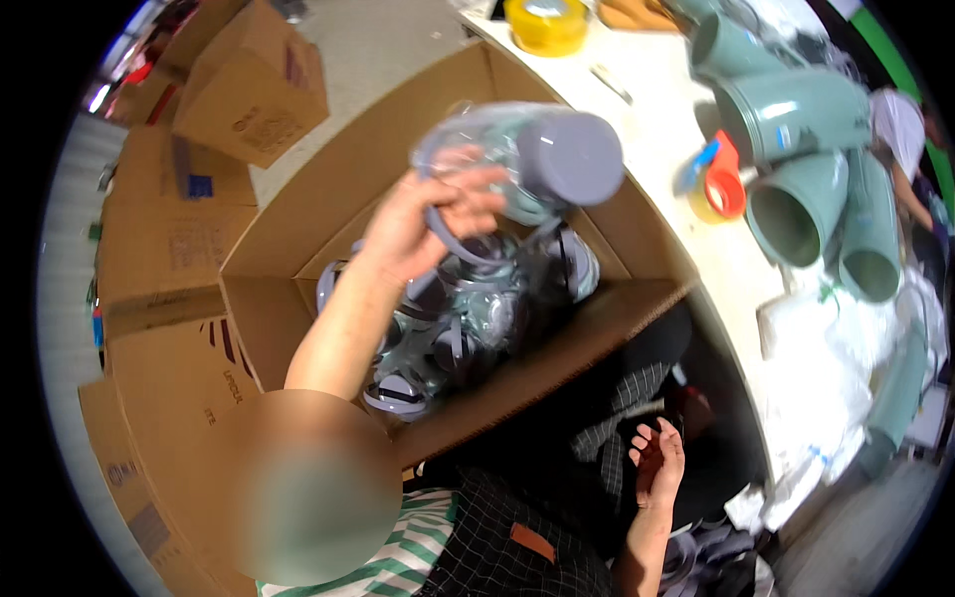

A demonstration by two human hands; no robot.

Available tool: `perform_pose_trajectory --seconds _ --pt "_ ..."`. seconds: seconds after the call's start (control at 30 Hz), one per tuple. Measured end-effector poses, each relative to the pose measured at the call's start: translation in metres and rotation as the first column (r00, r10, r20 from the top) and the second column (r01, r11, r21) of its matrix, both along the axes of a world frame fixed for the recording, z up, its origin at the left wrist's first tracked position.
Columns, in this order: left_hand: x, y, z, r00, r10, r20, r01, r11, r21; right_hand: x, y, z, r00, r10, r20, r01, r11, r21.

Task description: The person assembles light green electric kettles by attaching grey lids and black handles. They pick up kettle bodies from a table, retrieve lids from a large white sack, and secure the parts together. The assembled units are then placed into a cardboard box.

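Note:
My left hand (428,214) is wrapped round the grey loop handle of a clear plastic jug (577,159) with a wide grey lid. The jug lies tilted on its side above an open cardboard box (279,269), its lid pointing right. Inside the box, several similar clear jugs (463,343) with grey lids and handles are packed together. Low on the right, beside my dark checked apron (497,507), my right hand (657,458) is empty, its fingers loosely curled and apart.
A pale worktable (637,114) runs along the right, bearing grey-green cylindrical containers (796,109), a red-and-blue tape dispenser (724,189), a yellow tape roll (545,25) and clear plastic bags (821,353). Cardboard boxes (169,214) stand at left. Another person (900,129) is at far right.

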State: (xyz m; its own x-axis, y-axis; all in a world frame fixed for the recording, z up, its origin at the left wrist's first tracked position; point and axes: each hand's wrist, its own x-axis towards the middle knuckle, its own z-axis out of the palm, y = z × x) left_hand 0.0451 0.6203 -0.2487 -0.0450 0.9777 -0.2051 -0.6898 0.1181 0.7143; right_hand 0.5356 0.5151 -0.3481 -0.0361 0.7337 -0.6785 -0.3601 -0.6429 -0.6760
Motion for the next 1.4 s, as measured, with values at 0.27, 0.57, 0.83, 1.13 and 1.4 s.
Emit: perform_pose_trajectory --seconds 0.27,0.57,0.83,1.13,1.4 --pt "-0.098 0.068 -0.131 0.748 0.656 0.099 -0.61 0.739 -0.287 -0.002 -0.041 -0.008 0.98 -0.131 0.147 0.139 0.989 -0.044" --pt "-0.183 0.011 -0.324 0.609 0.469 -0.64 -0.703 0.693 -0.16 -0.01 0.001 -0.001 0.952 -0.079 0.296 0.065 0.996 0.058" --pt "-0.087 0.036 -0.263 0.818 0.535 -0.211 -0.519 0.529 -0.672 0.069 0.242 0.098 0.0 -0.653 0.758 -0.54 0.638 0.549" --pt "0.084 0.054 -0.099 0.39 0.431 -0.814 -0.402 0.875 0.271 0.164 0.394 0.178 -0.323 -0.719 0.615 -0.52 0.678 0.52" --pt "0.301 0.074 0.051 -0.227 0.938 -0.264 0.827 0.328 0.456 0.028 0.176 0.238 0.242 -0.849 0.47 -0.644 0.222 0.732"
